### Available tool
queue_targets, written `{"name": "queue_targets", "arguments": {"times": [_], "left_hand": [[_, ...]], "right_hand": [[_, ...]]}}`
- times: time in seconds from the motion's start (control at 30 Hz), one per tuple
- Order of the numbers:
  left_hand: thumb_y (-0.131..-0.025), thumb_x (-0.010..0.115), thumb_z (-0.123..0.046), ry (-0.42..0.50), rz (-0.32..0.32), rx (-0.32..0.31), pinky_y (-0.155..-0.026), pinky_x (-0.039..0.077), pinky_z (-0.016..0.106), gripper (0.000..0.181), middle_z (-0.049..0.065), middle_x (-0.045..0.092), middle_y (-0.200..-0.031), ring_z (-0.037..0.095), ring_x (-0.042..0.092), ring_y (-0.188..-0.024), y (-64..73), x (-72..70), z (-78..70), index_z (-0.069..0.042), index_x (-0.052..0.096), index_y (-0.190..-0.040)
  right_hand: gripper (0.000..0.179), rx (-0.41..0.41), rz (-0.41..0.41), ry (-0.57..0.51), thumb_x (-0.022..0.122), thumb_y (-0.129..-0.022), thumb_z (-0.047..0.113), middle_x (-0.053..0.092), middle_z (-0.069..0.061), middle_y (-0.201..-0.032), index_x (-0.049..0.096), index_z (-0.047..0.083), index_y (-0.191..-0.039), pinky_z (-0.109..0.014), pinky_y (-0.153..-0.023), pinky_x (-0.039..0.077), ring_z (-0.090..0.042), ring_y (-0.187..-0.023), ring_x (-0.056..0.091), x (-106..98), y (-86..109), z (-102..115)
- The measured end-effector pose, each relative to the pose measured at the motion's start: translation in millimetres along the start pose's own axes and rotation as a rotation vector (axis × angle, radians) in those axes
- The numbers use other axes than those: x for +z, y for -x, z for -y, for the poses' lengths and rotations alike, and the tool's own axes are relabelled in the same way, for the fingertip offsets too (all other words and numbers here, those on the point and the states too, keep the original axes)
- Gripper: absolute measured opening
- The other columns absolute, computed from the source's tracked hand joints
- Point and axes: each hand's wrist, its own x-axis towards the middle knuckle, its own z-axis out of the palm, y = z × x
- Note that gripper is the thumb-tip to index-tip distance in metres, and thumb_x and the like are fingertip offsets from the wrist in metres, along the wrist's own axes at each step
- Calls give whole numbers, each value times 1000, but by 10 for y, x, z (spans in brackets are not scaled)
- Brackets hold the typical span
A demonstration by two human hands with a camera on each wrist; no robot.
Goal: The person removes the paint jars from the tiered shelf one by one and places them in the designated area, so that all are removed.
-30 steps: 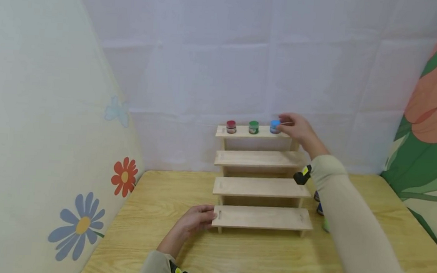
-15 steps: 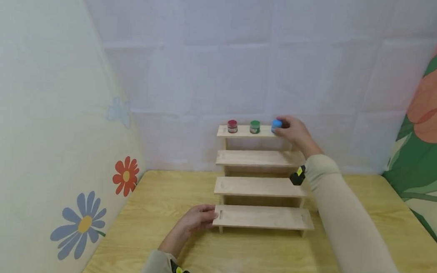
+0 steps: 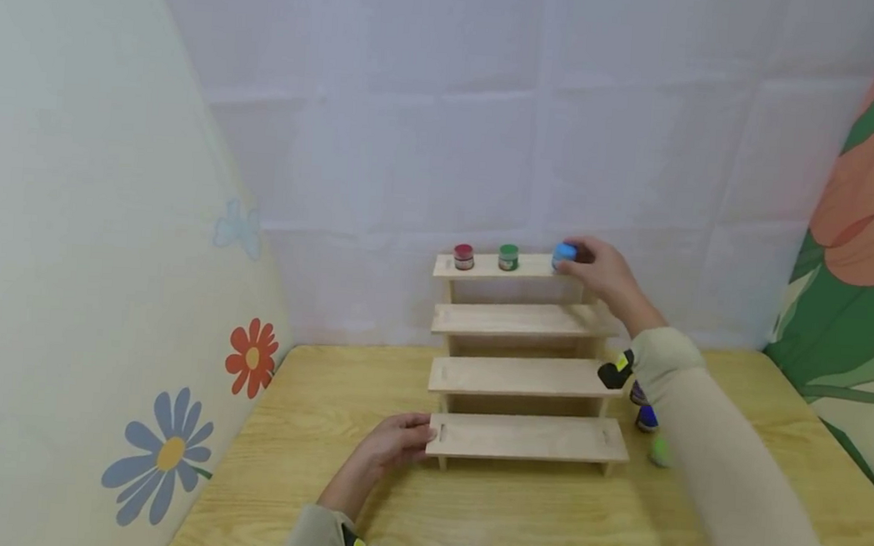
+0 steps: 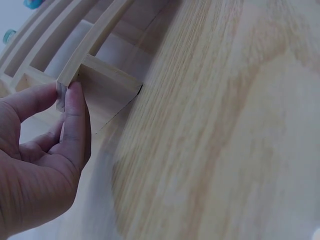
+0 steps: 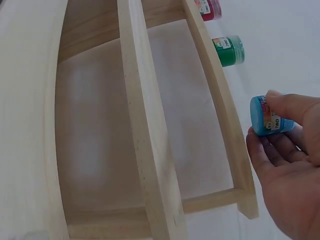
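Observation:
A four-step wooden display rack (image 3: 525, 437) stands on the table. My left hand (image 3: 389, 445) pinches the left end of its lowest board, thumb on top and fingers beneath, as the left wrist view shows up close. At the right end of the top board, my right hand (image 3: 605, 275) holds a small light blue paint jar (image 5: 270, 115) between thumb and fingers. A gap shows between this jar and the board in the right wrist view. Further left on that board sit a green paint jar (image 3: 509, 257) and a red paint jar (image 3: 464, 257).
On the table right of the rack are a purple jar (image 3: 638, 394), a dark blue jar (image 3: 648, 418) and a light green jar (image 3: 661, 450), partly behind the right sleeve. A white cloth (image 3: 385, 136) hangs behind the rack. A flower-painted panel (image 3: 71, 242) bounds the left side.
The right hand has shifted the light blue jar a little to the right, farther from the green one. The left hand keeps its hold on the lowest board.

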Motion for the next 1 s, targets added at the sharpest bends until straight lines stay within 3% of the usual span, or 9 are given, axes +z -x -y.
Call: {"name": "queue_targets", "arguments": {"times": [0.37,0.7,1.0], "left_hand": [[-98,65,-9,6,1,8,-85,58,31,56,20,64,-126,18,69,-100,-1,43,-44,14,43,-144],[-99,65,-9,7,7,3,-86,58,33,58,23,62,-130,20,69,-101,24,77,-39,14,41,-146],[-99,64,-7,31,8,5,-84,59,31,57,21,63,-128,18,69,-99,33,72,-45,14,40,-146]], "right_hand": [[58,-95,26,-10,67,-100,26,51,-22,-144,47,2,-148,-53,-108,43,-39,-134,48,-255,356,-173],[59,-54,25,20,68,-99,29,53,-24,-140,48,-1,-146,-55,-108,43,-40,-130,51,-437,713,-443],[59,-42,14,22,65,-101,30,53,-24,-140,46,0,-148,-55,-105,45,-40,-129,51,-489,900,-628]]}}
